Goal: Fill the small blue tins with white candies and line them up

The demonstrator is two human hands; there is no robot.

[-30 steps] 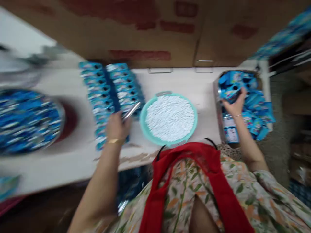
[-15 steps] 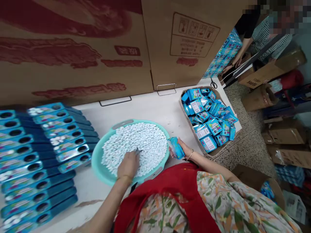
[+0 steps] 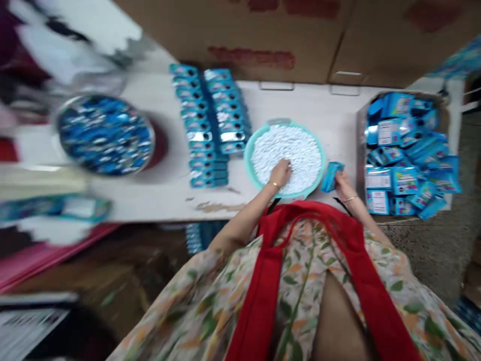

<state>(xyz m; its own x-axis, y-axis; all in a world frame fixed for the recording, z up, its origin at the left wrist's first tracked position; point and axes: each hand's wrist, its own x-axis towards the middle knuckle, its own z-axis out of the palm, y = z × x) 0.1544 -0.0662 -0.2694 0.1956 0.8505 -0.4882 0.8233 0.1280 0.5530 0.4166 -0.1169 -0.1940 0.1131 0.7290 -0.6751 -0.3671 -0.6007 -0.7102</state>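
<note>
Clamped on a blue box point(image 3: 330, 176), our right hand point(image 3: 343, 184) has left the carton point(image 3: 361, 155); our left hand point(image 3: 281, 174), grip unclear, touches white pellets point(image 3: 305, 150).

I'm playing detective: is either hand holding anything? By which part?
Right hand: a glossy blue box, by its right side. Left hand, over small white pellets: can't tell.

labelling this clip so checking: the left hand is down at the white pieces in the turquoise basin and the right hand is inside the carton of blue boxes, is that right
Not quite: the right hand is outside the carton, holding a blue box between it and the turquoise basin, as the head view shows. The left hand is down at the white pieces.
</note>
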